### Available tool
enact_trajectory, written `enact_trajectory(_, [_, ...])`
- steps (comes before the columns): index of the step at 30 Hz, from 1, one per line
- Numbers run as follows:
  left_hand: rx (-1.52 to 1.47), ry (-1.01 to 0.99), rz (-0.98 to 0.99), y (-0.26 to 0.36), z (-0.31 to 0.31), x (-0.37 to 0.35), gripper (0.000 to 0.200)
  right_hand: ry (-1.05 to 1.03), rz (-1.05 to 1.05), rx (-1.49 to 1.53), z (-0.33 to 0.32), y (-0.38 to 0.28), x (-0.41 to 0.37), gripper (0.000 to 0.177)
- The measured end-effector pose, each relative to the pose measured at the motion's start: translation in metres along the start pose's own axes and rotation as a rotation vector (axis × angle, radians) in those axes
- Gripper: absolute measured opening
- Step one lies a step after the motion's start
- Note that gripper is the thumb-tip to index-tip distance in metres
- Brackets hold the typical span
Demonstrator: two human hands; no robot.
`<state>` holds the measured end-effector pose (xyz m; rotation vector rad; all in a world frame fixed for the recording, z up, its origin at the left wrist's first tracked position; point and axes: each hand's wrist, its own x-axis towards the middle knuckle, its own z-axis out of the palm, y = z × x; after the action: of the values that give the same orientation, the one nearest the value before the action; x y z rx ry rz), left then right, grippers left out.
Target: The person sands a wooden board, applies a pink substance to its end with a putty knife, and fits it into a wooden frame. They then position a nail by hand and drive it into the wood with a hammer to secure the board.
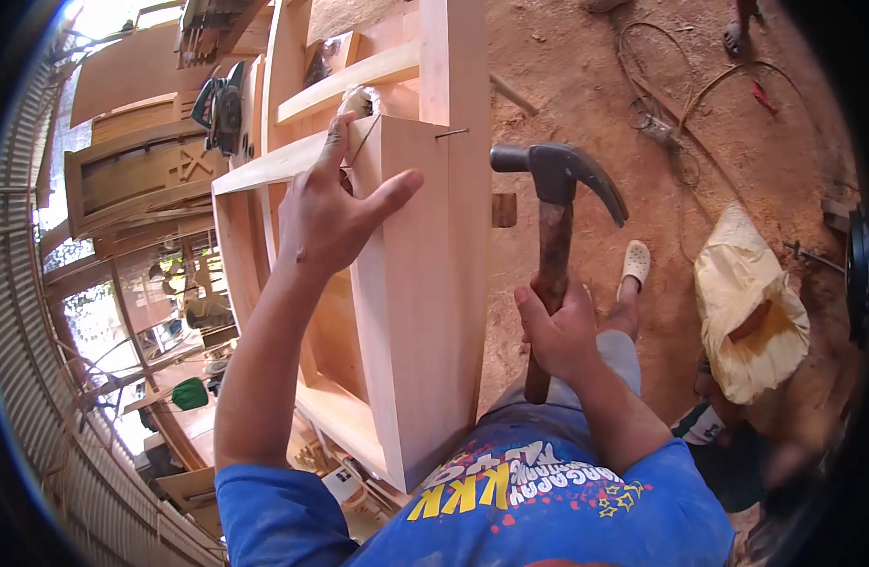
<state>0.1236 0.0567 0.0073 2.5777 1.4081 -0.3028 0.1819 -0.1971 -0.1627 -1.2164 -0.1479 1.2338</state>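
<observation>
A light wooden frame, built of planed boards, stands in front of me. My left hand rests on its upper corner, with index finger and thumb stretched apart over the wood. A nail sticks out sideways from the board near that corner. My right hand is wrapped around the wooden handle of a claw hammer. The hammer head is apart from the nail, to its right and a little lower in view, its face toward the frame and its claw pointing away.
On the dirt floor at right lie a pale sack, a cable and a small red object. A power tool and carved wooden panels are at left. Another person's foot shows at top right.
</observation>
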Motion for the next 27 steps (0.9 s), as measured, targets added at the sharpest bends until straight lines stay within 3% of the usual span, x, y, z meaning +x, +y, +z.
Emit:
enact_trajectory(2, [0.196,0.005,0.119,0.002,-0.008,0.0,0.117,-0.029,0.024,0.034,0.002,-0.002,-0.002,0.024])
enact_trajectory(5, [0.206,-0.188,0.112,0.02,-0.029,0.002,0.121,0.0,-0.088,-0.029,0.006,-0.001,0.002,0.022])
enact_trajectory(11, [0.138,-0.126,0.198,0.004,-0.021,0.01,0.117,-0.018,-0.084,0.115,0.013,-0.021,0.005,0.02])
enact_trajectory(14, [0.152,-0.179,0.129,0.008,-0.021,0.012,0.115,0.013,-0.241,0.128,0.017,-0.007,0.016,0.02])
enact_trajectory(17, [0.161,-0.199,0.114,0.014,-0.023,0.012,0.108,-0.056,-0.167,0.127,0.021,-0.008,0.025,0.019])
enact_trajectory(26, [-0.196,-0.192,0.026,0.004,-0.003,0.008,0.094,-0.047,-0.075,0.157,0.018,-0.006,0.028,0.022])
enact_trajectory(27, [-0.212,-0.156,0.057,0.002,0.0,0.008,0.097,-0.107,-0.088,-0.018,0.015,-0.01,0.034,0.02])
